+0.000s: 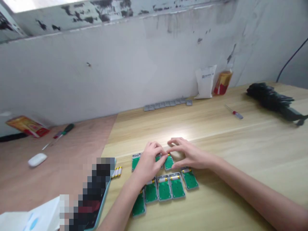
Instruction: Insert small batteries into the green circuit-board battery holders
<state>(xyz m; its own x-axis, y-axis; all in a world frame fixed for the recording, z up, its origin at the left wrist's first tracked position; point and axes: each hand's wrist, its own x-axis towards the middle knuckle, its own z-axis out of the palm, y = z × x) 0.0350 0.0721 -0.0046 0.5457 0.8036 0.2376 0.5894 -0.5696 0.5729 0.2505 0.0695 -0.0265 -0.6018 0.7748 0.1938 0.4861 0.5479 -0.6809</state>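
Note:
My left hand (152, 158) is closed, thumb and fingertips meeting at a small battery at the top end of a green circuit board (169, 163) in a grey case. Around the right side of that board curves my right hand (189, 154), its thumb by the lower edge and index finger at the top. Most of the battery is hidden by the fingers. Another green board (136, 163) lies left, partly covered by my left hand. Closer to me is a row of cased boards (164, 190) with batteries fitted across their tops; my left forearm overlaps some.
Loose batteries (117, 172) lie beside a phone (102, 195) at left. Small grey pieces (165, 105) line the wall, near a white packet (206, 81). A screwdriver (237, 114) and black bag (269, 99) are right; a white mouse-like object (37, 159) is left.

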